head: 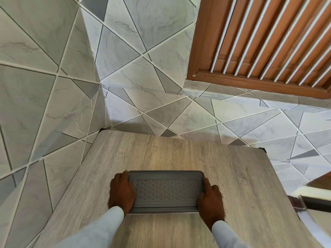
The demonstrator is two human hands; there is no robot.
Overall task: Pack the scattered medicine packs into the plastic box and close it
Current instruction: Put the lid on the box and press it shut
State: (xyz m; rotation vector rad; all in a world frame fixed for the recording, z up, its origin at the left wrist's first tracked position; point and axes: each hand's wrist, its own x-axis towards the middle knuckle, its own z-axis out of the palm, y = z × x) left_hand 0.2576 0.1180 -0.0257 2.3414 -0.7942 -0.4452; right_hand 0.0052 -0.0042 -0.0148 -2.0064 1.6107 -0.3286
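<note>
Closed grey plastic box (165, 192) gripped at both ends on the wooden table (179, 154).

Left hand (121, 191) curled over the left end; lid on, grey, rounded corners, dimpled centre panel; right hand (211, 197) wrapped over the right end, near the table's front.

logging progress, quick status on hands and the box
Left hand and right hand grip the ends of the grey plastic box, lid on. No medicine packs visible on the wood-grain table. Nothing in the way.

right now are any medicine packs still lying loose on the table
No, the table shows only the lidded plastic box.
</note>
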